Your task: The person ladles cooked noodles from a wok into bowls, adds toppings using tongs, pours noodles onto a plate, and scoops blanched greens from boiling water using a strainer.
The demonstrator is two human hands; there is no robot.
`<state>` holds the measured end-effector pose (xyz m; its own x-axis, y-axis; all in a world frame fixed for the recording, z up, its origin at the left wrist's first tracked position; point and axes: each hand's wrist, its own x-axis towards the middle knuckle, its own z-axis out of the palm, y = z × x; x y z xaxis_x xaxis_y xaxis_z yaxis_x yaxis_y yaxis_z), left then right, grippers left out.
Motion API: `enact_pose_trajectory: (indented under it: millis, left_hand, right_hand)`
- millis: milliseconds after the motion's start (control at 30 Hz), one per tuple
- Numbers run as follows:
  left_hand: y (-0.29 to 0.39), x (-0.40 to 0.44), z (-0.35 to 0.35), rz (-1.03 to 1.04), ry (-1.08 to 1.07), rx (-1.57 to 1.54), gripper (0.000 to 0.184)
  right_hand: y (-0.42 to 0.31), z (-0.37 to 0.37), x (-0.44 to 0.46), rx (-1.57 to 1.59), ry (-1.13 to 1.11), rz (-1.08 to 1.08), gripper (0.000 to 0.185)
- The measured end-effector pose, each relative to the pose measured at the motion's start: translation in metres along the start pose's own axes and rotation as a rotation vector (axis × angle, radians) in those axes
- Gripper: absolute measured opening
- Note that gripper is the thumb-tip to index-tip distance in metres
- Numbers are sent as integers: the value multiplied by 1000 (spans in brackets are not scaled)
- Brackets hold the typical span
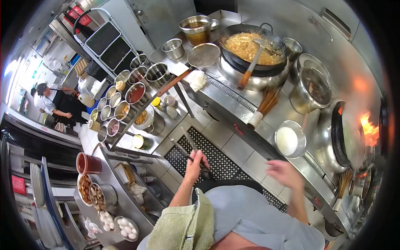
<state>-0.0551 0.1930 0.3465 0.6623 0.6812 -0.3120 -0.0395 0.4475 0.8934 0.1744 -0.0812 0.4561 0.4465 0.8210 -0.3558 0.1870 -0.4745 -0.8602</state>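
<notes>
My left hand point(196, 163) is closed around a pair of metal tongs point(188, 136). Their two arms are spread and point away from me, above the black perforated floor mat point(221, 156). Over on the other side, my right hand point(283, 173) is a little blurred, with its fingers stretched out and nothing visible in it. It is in front of the stove edge, near a pot of whitish liquid point(287, 140). A green towel point(183, 221) lies over my left side by the forearm.
A wok of noodles point(250, 46) holds a wooden-handled spatula point(252, 64). Flames point(368, 130) rise beside a tilted wok point(348, 135) at right. Several sauce containers point(135, 93) stand at left. A bowl of eggs point(126, 229) sits lower left. Another person point(58, 102) stands far left.
</notes>
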Motion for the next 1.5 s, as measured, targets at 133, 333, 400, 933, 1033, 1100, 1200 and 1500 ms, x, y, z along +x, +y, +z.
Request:
enact_pose_trajectory:
  millis: [133,333,400,933,1033,1100,1200,1500]
  left_hand:
    - [39,34,0,110,-45,-74,17]
    - [37,17,-39,379,381,121,24]
    - [28,-21,-71,351,697,398,32]
    - [-51,-462,112,-77,2626,571,23]
    - [-145,-432,107,-91,2460,385,27]
    - [-187,-411,104,79,2372,202,28]
    - [-174,-418,114,-81,2167,81,31]
    - [-186,-436,144,165,2307,-11,26]
  right_hand:
    - [-28,119,131,188,-290,-101,56]
    - [-76,198,220,269,-771,-220,81]
    - [-67,215,256,209,-871,-72,74]
    - [-106,437,133,-315,-1688,-382,41]
    - [-119,455,36,-335,-1954,-609,38]
    - [-180,443,-76,-334,-2253,-744,35]
    - [-261,451,-248,-1,-2233,-1648,27]
    - [-382,528,-579,-215,-1236,-2528,25]
